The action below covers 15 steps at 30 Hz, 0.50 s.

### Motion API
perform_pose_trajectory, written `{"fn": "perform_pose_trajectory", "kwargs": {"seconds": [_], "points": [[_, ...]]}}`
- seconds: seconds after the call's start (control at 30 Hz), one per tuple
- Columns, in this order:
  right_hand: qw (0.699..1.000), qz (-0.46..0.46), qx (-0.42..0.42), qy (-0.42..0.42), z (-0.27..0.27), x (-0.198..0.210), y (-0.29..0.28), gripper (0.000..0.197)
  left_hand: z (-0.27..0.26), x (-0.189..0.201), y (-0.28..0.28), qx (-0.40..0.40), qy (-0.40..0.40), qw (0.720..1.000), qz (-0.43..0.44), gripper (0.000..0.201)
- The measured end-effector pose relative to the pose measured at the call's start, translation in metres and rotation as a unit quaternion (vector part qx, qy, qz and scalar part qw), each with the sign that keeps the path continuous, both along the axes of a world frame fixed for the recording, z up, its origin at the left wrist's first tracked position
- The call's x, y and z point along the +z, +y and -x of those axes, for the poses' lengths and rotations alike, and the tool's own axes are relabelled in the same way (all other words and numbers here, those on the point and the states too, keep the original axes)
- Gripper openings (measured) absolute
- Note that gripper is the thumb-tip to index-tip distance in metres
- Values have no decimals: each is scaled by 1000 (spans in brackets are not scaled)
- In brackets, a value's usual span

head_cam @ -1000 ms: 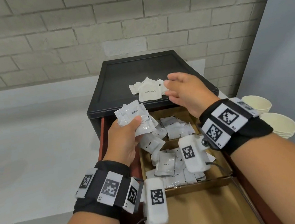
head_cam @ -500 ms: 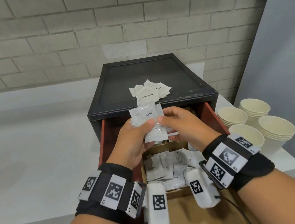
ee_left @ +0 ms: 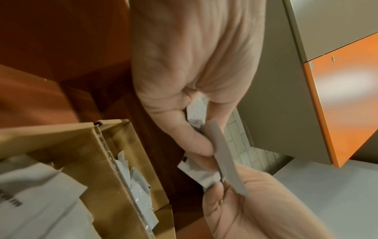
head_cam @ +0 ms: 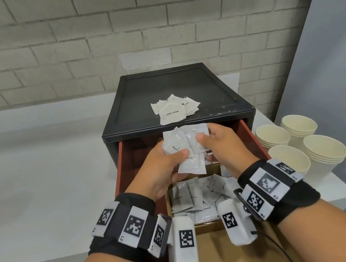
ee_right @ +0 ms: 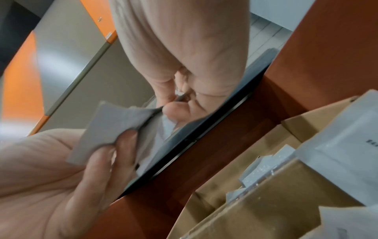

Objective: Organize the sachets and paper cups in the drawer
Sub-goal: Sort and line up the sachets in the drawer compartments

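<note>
My left hand (head_cam: 172, 156) grips a bundle of grey sachets (head_cam: 191, 163), marked coffee and cream, above the open drawer (head_cam: 119, 174). Thumb and fingers of my right hand (head_cam: 205, 137) pinch the top right sachet (head_cam: 196, 133) of that bundle. In the left wrist view the left fingers (ee_left: 194, 139) curl round the sachets (ee_left: 223, 152). The right wrist view has the right fingertips (ee_right: 175, 100) closed on a sachet edge. More sachets (head_cam: 199, 196) fill a cardboard compartment under my wrists. White sugar sachets (head_cam: 172, 111) lie on the black cabinet top. Stacked paper cups (head_cam: 323, 149) stand on the counter at the right.
The black cabinet (head_cam: 209, 114) stands against a brick wall on a white counter (head_cam: 43, 193). The near cardboard compartment (head_cam: 216, 258) of the drawer shows a bare floor. The red drawer walls (head_cam: 255, 137) flank my hands.
My right hand came back from the cabinet top to the bundle and now pinches one of its sachets. Both hands have sunk slightly towards the drawer.
</note>
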State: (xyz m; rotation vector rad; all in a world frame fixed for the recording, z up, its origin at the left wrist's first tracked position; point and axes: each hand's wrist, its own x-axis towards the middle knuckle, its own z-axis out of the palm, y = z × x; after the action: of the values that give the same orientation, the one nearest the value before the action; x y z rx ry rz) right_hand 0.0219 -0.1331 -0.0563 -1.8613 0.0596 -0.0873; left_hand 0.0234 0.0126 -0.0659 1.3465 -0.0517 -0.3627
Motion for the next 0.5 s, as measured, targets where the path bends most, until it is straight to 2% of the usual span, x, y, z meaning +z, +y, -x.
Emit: {"fn": "perform_pose_trajectory", "kwargs": {"seconds": [0.13,0.3,0.4,0.5], "points": [[998,-15,-56,37,-8,-8,-13,22,-4,-3,1,55,5,998,-11,35],[981,-66,-119,141,-19,-21,-24,28,-11,-7,5,136,22,990,-25,40],[980,-57,-113,156,-20,-22,-24,36,-13,-7,7,172,24,985,-12,37],[986,-67,-86,128,-15,-18,-16,35,-13,-6,7,174,21,985,1,39]]}}
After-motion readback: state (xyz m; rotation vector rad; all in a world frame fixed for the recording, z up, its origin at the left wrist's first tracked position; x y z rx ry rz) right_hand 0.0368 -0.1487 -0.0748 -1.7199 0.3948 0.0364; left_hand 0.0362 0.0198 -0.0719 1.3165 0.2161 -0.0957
